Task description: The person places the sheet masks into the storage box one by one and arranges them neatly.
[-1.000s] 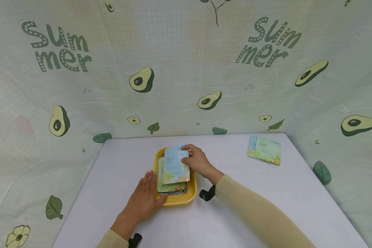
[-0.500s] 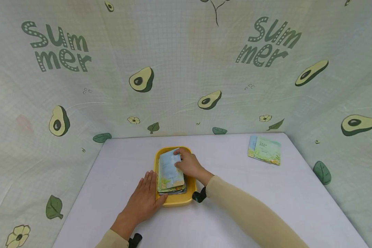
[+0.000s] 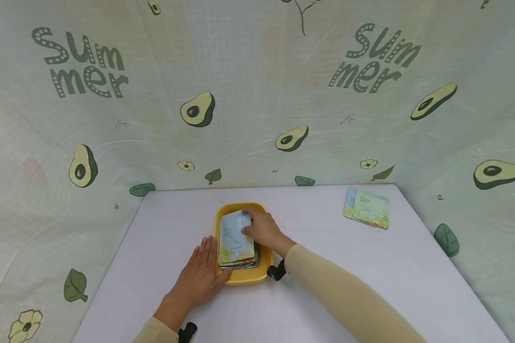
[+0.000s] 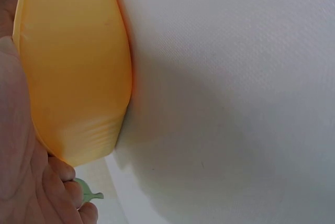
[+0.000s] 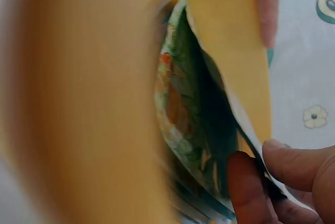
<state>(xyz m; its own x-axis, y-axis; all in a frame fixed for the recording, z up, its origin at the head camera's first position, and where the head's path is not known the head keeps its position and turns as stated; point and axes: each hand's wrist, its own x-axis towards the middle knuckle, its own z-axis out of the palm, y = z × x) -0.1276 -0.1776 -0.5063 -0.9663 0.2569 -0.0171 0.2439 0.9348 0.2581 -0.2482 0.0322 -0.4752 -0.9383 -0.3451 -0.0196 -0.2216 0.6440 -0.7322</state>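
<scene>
My right hand (image 3: 263, 231) pinches the right edge of a flat blue sachet (image 3: 235, 238) between thumb and fingers. This sachet lies over a stack of similar printed sachets (image 3: 253, 261) inside a yellow plastic tray (image 3: 267, 269). In the right wrist view, a gap shows between the pinched sachet's lifted edge (image 5: 239, 111) and the patterned sachet (image 5: 183, 119) beneath. Against the tray's left side rests my left hand (image 3: 197, 276), fingers straight, thumb at the near left corner. The left wrist view shows its palm beside the tray's outer wall (image 4: 78, 67).
Two or more sachets, a green one (image 3: 371, 207) overlapping a blue one (image 3: 350, 200), lie at the table's back right. The white table (image 3: 317, 224) meets a curtain printed with avocados (image 3: 197, 109) along its far edge. Each wrist carries a small black device (image 3: 276, 271).
My right hand has moved left and down, bringing the blue sachet from above the tray onto the stack. In the last half second the sachet has settled slightly lower. My left hand stays put.
</scene>
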